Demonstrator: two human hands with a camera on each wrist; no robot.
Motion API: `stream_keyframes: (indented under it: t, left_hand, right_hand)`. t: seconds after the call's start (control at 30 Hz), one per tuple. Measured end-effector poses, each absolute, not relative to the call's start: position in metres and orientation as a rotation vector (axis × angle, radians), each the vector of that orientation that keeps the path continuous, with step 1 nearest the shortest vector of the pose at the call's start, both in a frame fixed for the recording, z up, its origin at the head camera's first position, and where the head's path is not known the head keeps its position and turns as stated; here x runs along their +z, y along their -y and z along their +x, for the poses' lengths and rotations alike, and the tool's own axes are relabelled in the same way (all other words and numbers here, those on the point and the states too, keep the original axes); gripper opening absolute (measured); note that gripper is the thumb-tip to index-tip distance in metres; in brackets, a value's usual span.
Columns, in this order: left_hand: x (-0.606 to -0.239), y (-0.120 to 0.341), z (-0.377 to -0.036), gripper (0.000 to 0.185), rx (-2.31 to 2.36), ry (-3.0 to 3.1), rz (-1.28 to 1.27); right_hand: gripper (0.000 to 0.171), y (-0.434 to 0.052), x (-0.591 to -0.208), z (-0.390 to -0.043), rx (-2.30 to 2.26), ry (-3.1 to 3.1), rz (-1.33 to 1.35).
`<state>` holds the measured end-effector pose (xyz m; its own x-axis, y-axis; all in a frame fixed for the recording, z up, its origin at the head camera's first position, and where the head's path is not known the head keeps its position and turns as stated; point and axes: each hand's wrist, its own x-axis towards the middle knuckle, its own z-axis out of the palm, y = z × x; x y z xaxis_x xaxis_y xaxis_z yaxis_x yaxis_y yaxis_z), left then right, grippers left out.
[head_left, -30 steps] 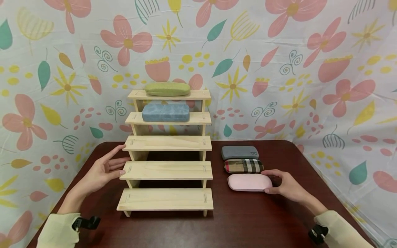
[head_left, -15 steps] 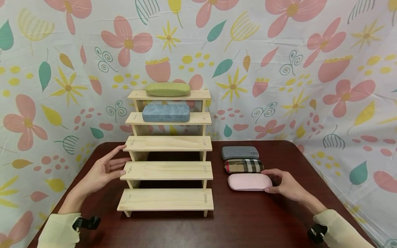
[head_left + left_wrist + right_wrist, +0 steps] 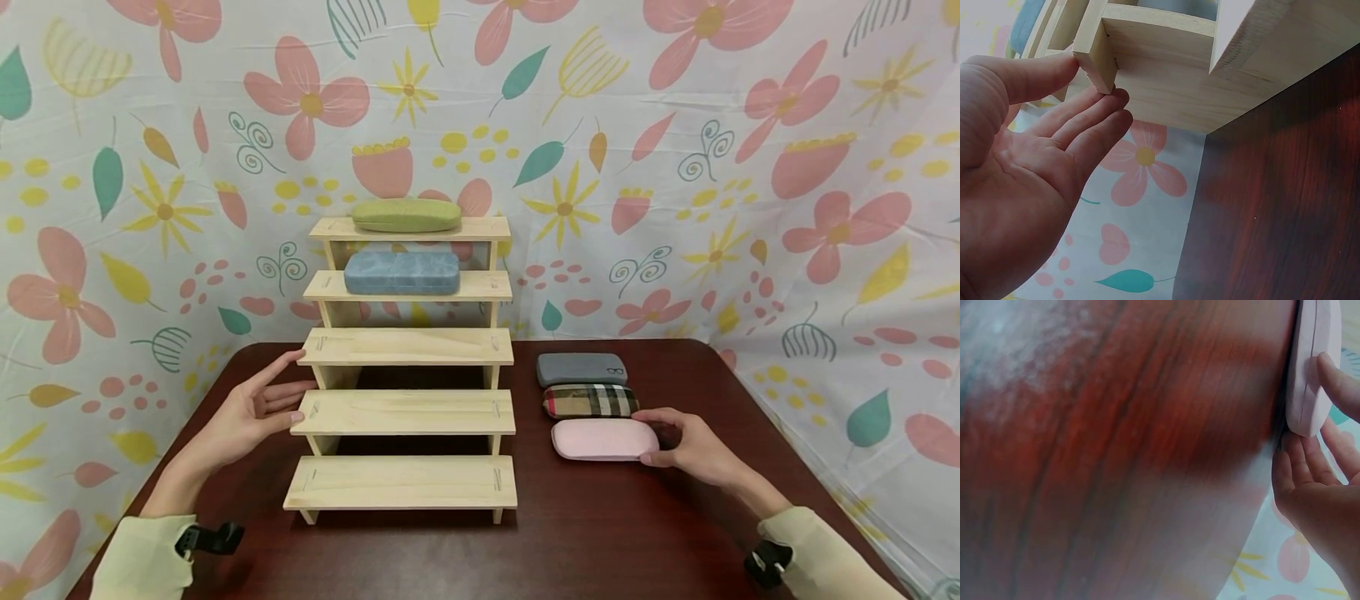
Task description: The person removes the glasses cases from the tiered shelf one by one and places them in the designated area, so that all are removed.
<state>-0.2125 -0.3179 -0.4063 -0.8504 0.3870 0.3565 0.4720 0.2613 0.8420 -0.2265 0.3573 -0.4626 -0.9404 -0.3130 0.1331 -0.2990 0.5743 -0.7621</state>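
A stepped wooden display rack [image 3: 408, 412] stands on the dark table. My left hand [image 3: 243, 417] is at its left side, thumb and fingertips touching the step ends, fingers mostly extended; the left wrist view shows the thumb against a step edge [image 3: 1094, 56]. On the right, my right hand [image 3: 697, 450] pinches the right end of a pink glasses case [image 3: 600, 440], which lies flat. Behind it lie a plaid glasses case [image 3: 588, 402] and a grey-blue one [image 3: 577, 369]. In the right wrist view the thumb presses one side of the pink case [image 3: 1311, 375].
A green glasses case [image 3: 407, 216] lies on the top step, and a blue marbled case [image 3: 402, 273] on the step below. The reddish-brown table [image 3: 600, 533] extends in front. A floral cloth [image 3: 570, 108] hangs behind and at both sides.
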Motion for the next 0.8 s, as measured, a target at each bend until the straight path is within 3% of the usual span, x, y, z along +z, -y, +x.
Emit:
stream_keyframes:
  t: [0.8]
  left_hand:
    - [-0.4069,0.3184,-0.2127,0.085,-1.688,2.423,-0.834]
  right_hand:
    - [0.06,-0.3559,-0.4615,-0.2255,-1.352,-2.76,-0.507]
